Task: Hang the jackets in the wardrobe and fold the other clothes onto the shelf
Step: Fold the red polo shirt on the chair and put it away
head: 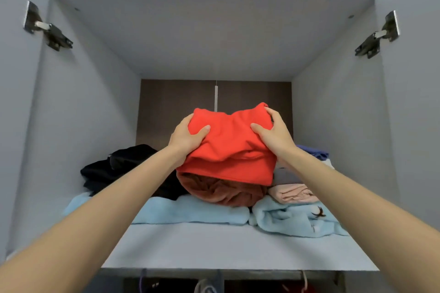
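1. The folded red garment (228, 147) is in the upper wardrobe compartment, at the middle and toward the far wall. It sits above the shelf (226, 245), directly over a brown garment (221, 191). Its lower edge covers the top of the brown one, so I cannot tell whether the two touch.
2. The left hand (188, 137) grips the garment's left side, with the thumb pressed on the near face. The fingers are curled round the far edge and partly hidden behind the cloth.
3. The right hand (276, 135) grips the right side the same way, thumb on the near face and fingers hooked over the far upper corner.
4. Black clothes (119, 169) lie left of the brown garment, partly behind the left forearm.
5. To the right, a pink garment (292, 194), a grey piece (285, 176) and a blue piece (314, 151) are stacked, half hidden by the right forearm.
6. Light blue fleece (195, 211) lies nearest, under the piles.
7. Below the shelf, hanging items (207, 285) are cut off by the frame's edge and too dark to make out.
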The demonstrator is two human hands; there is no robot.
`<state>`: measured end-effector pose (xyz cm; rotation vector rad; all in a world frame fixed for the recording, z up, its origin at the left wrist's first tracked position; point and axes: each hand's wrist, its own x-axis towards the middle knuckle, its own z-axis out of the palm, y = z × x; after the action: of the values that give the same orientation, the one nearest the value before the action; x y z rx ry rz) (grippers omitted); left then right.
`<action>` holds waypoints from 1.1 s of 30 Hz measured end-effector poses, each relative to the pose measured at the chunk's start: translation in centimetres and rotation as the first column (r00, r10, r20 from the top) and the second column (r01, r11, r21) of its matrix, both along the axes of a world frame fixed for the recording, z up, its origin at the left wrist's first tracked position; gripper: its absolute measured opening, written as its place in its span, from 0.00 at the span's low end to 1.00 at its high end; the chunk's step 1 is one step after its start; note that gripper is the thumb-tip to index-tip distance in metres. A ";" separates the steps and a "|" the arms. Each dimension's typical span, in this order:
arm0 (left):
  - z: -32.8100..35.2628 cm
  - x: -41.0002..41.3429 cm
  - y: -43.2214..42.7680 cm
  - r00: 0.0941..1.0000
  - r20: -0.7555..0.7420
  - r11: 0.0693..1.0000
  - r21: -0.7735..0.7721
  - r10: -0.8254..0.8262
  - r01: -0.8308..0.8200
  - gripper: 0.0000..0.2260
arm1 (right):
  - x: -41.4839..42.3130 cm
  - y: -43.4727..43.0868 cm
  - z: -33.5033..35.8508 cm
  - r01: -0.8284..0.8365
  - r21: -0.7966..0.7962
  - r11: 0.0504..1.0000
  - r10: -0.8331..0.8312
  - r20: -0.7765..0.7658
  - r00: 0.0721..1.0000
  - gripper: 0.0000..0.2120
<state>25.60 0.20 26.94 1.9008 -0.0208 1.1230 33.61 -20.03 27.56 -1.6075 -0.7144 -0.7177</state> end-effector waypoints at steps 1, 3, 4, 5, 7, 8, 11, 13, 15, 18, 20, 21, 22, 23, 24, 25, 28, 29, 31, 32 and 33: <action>0.4 1.3 0.9 1.000 -0.008 1.000 -0.006 -0.009 0.009 0.30 | 1.3 0.8 0.4 -0.007 0.004 1.000 0.007 -0.002 1.000 0.30; 1.2 3.9 2.7 1.000 -0.008 1.000 -0.017 -0.019 0.019 0.29 | 3.9 2.5 1.2 -0.020 0.009 1.000 0.020 -0.010 1.000 0.30; 1.4 5.2 3.5 1.000 -0.007 1.000 -0.021 -0.022 0.022 0.29 | 5.2 3.3 1.5 -0.021 0.009 1.000 0.021 -0.017 1.000 0.30; 1.7 6.5 4.4 1.000 -0.010 0.999 -0.025 -0.027 0.027 0.29 | 6.3 4.1 1.9 -0.016 0.008 1.000 0.017 -0.023 1.000 0.30; 1.9 9.0 5.9 0.999 -0.023 0.998 -0.045 -0.050 0.049 0.29 | 8.6 5.5 2.3 0.002 0.001 1.000 -0.002 -0.036 0.999 0.29; 2.0 10.1 6.5 0.998 -0.029 0.997 -0.054 -0.063 0.062 0.29 | 9.6 6.1 2.4 0.015 -0.002 1.000 -0.015 -0.042 0.999 0.29; 2.2 12.9 7.9 0.995 -0.036 0.994 -0.066 -0.095 0.092 0.29 | 12.0 7.3 2.7 0.048 -0.002 0.999 -0.048 -0.067 0.997 0.28; 1.9 14.3 8.4 0.996 -0.054 0.997 -0.021 -0.076 0.075 0.29 | 12.9 7.7 2.6 0.115 -0.006 0.993 -0.115 -0.084 0.990 0.28; 1.3 15.1 8.7 0.987 -0.154 0.977 0.214 0.044 -0.010 0.30 | 13.4 7.6 2.0 0.259 -0.124 0.958 -0.272 -0.103 0.957 0.27; 0.7 15.3 8.8 0.873 -0.366 0.769 0.639 0.322 -0.016 0.27 | 13.6 7.3 0.8 0.467 -0.583 0.665 -0.582 -0.014 0.813 0.28; 1.4 14.7 8.6 0.793 -0.374 0.642 0.766 0.481 -0.028 0.24 | 13.3 7.4 0.8 0.601 -0.656 0.457 -0.664 0.197 0.721 0.27; 2.1 14.3 8.4 0.776 -0.316 0.577 0.813 0.546 -0.074 0.24 | 13.3 7.4 1.2 0.651 -0.631 0.421 -0.644 0.297 0.705 0.27; 2.7 14.1 8.1 0.774 -0.245 0.521 0.844 0.583 -0.126 0.23 | 13.3 7.5 1.8 0.667 -0.613 0.423 -0.595 0.367 0.715 0.26; 3.3 14.1 7.9 0.786 -0.190 0.495 0.854 0.588 -0.163 0.22 | 13.3 7.7 2.4 0.648 -0.617 0.446 -0.539 0.393 0.745 0.24; 3.8 14.2 7.6 0.809 -0.161 0.497 0.849 0.566 -0.178 0.20 | 13.4 8.0 2.9 0.598 -0.636 0.488 -0.490 0.367 0.791 0.23; 4.2 14.5 7.3 0.836 -0.162 0.523 0.836 0.525 -0.166 0.18 | 13.5 8.4 3.3 0.523 -0.659 0.540 -0.444 0.304 0.843 0.21; 4.4 16.3 6.3 0.887 -0.254 0.655 0.753 0.386 -0.070 0.16 | 14.0 9.6 3.1 0.323 -0.704 0.632 -0.344 0.119 0.931 0.18; 4.0 17.0 5.9 0.887 -0.291 0.679 0.733 0.357 -0.033 0.16 | 14.1 9.7 2.6 0.288 -0.741 0.606 -0.332 0.094 0.939 0.18; 2.3 18.5 5.4 0.856 -0.382 0.689 0.724 0.350 0.041 0.19 | 14.4 9.4 0.6 0.235 -0.805 0.545 -0.326 0.055 0.944 0.20; 1.1 19.1 5.3 0.835 -0.415 0.689 0.722 0.361 0.061 0.20 | 14.5 9.1 -0.6 0.237 -0.820 0.521 -0.321 0.069 0.945 0.21; 0.0 19.5 5.3 0.827 -0.431 0.701 0.710 0.361 0.064 0.20 | 14.6 8.8 -2.0 0.243 -0.829 0.505 -0.321 0.081 0.944 0.22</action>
<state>45.07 5.54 26.92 2.9309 0.0400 0.6530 48.17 -11.20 25.57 -2.6893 -0.7879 -0.5430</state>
